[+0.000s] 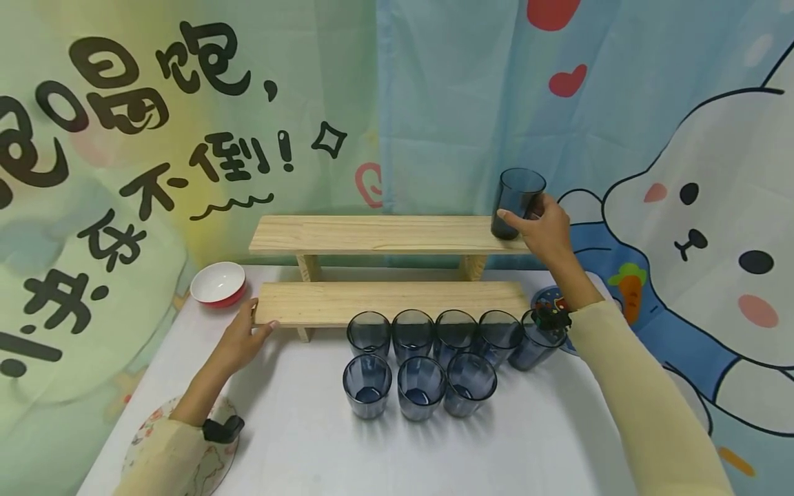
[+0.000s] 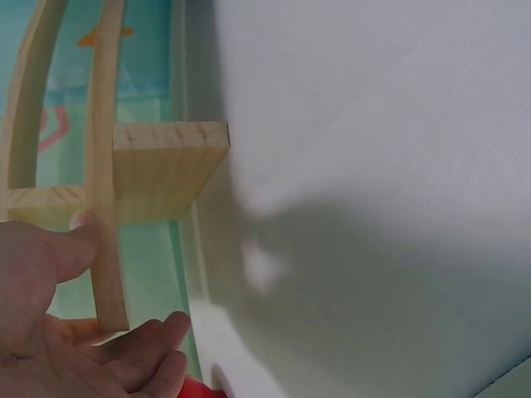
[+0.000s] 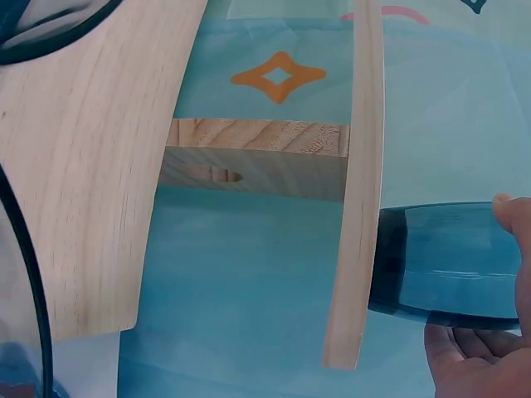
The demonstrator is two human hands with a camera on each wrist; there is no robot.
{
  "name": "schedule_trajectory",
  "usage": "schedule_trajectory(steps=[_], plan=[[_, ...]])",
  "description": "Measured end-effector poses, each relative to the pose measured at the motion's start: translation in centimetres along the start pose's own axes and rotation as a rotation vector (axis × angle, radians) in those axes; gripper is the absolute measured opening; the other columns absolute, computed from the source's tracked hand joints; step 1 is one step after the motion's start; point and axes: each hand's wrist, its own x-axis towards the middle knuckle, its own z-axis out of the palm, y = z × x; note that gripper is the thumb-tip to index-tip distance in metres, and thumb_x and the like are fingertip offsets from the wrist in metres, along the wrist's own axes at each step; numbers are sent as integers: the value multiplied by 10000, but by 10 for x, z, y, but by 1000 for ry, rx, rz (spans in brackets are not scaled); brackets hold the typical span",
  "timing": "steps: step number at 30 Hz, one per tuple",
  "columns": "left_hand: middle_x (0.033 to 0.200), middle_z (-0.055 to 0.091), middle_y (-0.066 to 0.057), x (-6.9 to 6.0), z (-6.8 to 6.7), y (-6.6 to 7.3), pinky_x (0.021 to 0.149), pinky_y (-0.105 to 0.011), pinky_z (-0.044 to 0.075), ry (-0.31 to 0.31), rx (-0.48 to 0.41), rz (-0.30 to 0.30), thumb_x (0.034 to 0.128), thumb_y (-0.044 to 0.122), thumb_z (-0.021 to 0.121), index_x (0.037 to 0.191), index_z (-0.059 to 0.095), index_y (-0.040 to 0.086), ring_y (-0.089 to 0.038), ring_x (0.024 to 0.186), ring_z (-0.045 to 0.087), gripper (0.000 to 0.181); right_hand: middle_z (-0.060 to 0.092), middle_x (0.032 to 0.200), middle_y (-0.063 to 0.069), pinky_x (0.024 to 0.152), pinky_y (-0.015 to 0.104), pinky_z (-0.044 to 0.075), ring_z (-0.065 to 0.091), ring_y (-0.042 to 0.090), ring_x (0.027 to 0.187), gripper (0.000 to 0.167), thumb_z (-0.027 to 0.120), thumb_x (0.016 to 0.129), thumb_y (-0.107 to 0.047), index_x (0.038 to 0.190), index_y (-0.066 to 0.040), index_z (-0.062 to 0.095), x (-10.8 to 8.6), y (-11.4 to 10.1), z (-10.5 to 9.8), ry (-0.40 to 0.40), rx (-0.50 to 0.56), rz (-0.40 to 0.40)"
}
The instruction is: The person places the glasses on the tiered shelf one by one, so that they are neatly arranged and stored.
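The left sleeve (image 1: 164,451) is hiding much of the white patterned plate (image 1: 225,466) at eight o'clock; a tumbler (image 1: 535,348) is partly covering the blue plate (image 1: 548,295) at four.

On white table (image 1: 298,427): pale wooden upper plank (image 1: 384,233) behind and above pale wooden lower plank (image 1: 322,303). Blue-grey glass tumbler (image 1: 511,207) on upper plank's right end, within right hand (image 1: 546,227). Left hand (image 1: 242,337) at lower plank's left end. Before it, like tumblers: rear row of five (image 1: 455,334), front row of three (image 1: 422,389) set leftward. Red-and-white round bowl (image 1: 220,279) left of planks. Round patterned plate (image 1: 217,465) near left, below left forearm; blue patterned plate (image 1: 548,297) right, behind rear row's end.
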Motion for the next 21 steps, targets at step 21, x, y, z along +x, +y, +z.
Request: schedule_trajectory(steps=[21], plan=[[1617,242,-438,1,1,0,1219,-682,246,-5,6,-6,1105,264,566,1588,145,-125,-583,1516,253,749,343,1666,251,1245,545,330,361,425,1534,1063,755,921,-595,1664,-29,245,-4,3,-11,-67,30,-20]])
